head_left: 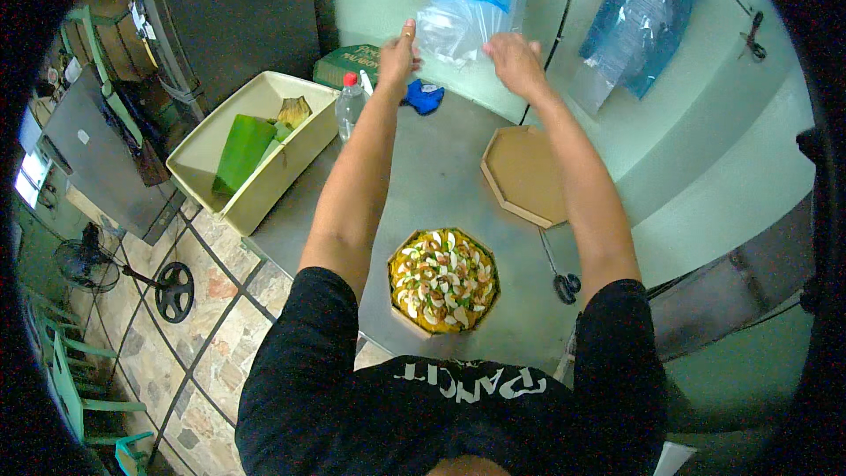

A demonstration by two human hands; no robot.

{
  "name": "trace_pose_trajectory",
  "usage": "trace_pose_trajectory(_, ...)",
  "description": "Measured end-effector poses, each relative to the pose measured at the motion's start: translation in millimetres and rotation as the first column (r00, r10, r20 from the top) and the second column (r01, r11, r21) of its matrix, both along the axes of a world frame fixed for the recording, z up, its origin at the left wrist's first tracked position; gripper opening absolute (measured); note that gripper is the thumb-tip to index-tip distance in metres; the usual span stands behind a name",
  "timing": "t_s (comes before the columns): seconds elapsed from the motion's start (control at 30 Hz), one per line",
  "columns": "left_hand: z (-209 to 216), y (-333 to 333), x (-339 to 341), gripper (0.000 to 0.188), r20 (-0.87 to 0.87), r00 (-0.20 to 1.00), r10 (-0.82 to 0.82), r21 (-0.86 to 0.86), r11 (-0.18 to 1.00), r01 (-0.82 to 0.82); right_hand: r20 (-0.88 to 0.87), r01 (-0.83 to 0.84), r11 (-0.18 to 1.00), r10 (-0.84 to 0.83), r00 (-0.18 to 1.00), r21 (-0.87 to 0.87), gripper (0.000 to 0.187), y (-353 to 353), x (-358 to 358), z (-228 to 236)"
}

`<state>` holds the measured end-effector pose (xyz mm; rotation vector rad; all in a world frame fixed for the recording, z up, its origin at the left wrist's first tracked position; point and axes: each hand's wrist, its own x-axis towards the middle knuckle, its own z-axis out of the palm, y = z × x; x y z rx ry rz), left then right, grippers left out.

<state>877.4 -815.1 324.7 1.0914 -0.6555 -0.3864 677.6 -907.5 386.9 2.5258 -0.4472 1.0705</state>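
Observation:
A clear plastic bag pack [460, 31] with a blue upper part hangs on the pale green wall at the far side. My left hand [400, 60] is at its lower left edge, thumb pointing up and apart from the fingers. At the pack's lower right edge, my right hand [518, 62] has its fingers closed on the plastic. Near me on the metal table [432, 154] stands an octagonal box of yellow noodles [443, 282], topped with sliced egg and other pieces. An octagonal brown cardboard lid [524, 172] lies beyond it, partly behind my right forearm.
Scissors [560, 273] lie right of the noodles. On the left stand a cream bin [269, 181] holding green leaves [242, 152] and a red-capped bottle [350, 106]. A blue cloth [424, 97] and green box [348, 66] sit farther back. Another blue plastic pack [641, 22] hangs at right.

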Motion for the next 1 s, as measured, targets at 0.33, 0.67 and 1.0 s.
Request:
trace_pose_trajectory(0.33, -21.7, -12.7, -145.4, 0.096, -0.395, 0.590, -0.704, -0.305, 0.706, 0.639, -0.121, 0.056, 0.997, -0.048, 0.991, 0.061, 0.020, 82.1, -152.1, -88.2)
trace_pose_trajectory(0.67, -89.5, 35.5, -306.8, 0.047, -0.052, 0.634, -0.772, 0.079, 0.629, 0.773, 0.422, -0.342, 0.709, 0.068, 0.904, 0.617, 0.046, 150.6, -338.4, -175.6)
trace_pose_trajectory(1.0, -262.1, 242.5, -419.0, 0.047, 0.255, 0.055, -0.965, 0.623, 0.207, 0.754, 0.550, -0.752, -0.504, -0.516, 0.656, 0.424, 0.058, 171.5, -379.6, -271.3)
